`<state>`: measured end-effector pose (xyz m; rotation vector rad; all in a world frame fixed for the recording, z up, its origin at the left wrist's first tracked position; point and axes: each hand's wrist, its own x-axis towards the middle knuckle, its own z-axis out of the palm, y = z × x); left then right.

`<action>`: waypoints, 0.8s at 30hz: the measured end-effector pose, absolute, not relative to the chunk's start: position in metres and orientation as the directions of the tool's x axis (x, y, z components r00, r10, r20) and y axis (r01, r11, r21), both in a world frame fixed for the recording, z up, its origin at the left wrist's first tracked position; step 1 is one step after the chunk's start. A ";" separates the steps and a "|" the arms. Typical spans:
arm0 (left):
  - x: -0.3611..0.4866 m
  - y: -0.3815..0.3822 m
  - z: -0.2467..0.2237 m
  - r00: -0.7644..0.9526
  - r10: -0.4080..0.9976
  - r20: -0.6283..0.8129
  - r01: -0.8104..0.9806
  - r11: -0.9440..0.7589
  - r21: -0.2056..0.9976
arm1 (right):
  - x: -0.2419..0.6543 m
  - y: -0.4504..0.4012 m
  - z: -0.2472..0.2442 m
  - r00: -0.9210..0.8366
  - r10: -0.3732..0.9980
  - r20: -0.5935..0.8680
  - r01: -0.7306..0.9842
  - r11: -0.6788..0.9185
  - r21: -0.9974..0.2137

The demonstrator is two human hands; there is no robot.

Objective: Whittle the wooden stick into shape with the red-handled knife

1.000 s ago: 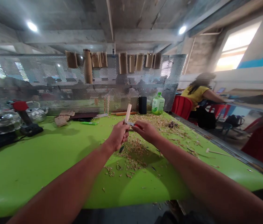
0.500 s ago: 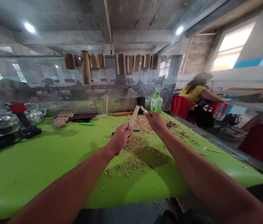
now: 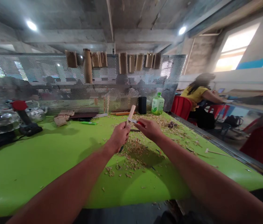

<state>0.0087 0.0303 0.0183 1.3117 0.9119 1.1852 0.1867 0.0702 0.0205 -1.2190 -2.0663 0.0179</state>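
Pale wooden strip [image 3: 130,114] — gripped in the closed left hand [image 3: 119,136], long axis tilted up and away — is approached from the right by a small red-handled knife [image 3: 137,122], pinched in the right hand [image 3: 148,129], its blade held just beside the strip.

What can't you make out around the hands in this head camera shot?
Head view:
Knife handle: mostly hidden by the right hand.
Wooden stick's lower end: hidden by the left hand.
Bottle label: too small to read.
Shapes behind the perforated screen: blurred by the mesh.
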 end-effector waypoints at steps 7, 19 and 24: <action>0.009 0.028 0.022 0.197 0.972 0.131 -0.104 -0.113 0.988 | 0.188 0.068 0.024 -0.240 0.781 0.577 0.823 0.479 -0.306; 0.018 0.013 0.022 0.284 0.954 0.093 -0.025 -0.090 0.996 | 0.226 0.104 0.033 0.106 0.838 0.535 0.883 0.169 -0.439; 0.015 0.013 0.020 0.347 0.926 0.145 -0.126 -0.108 0.986 | 0.260 0.121 0.031 0.271 0.821 0.502 0.793 0.105 -0.600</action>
